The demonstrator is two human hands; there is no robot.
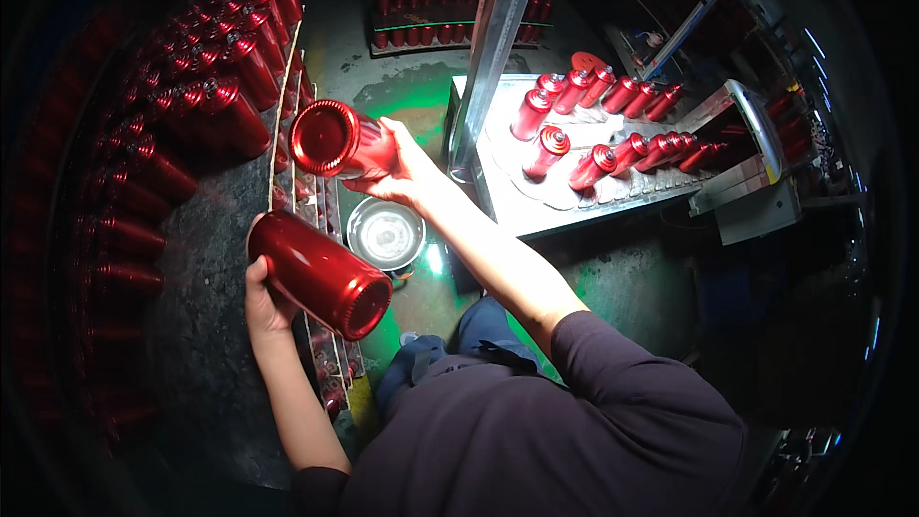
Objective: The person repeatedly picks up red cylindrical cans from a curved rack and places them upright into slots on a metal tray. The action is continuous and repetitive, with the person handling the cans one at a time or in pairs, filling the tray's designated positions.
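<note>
My left hand (265, 304) is wrapped round a large glossy red bottle (311, 268), tilted so its ribbed-edged base points toward me and to the right. Just beyond it, my right hand (406, 168) grips a second red bottle (330, 139), its round base turned to face me. The neck ends of both bottles are hidden. Both are held in the air, apart from each other, beside the edge of a dark board (225, 230) on the left that carries many similar red bottles (251, 72).
To the right, a white-topped machine table (517, 215) carries rows of upright red bottles (546, 148) on a conveyor. A metal post (493, 57) rises at its near corner. A round metal pot (386, 233) is low between my arms. More bottles stand on a far rack (421, 38).
</note>
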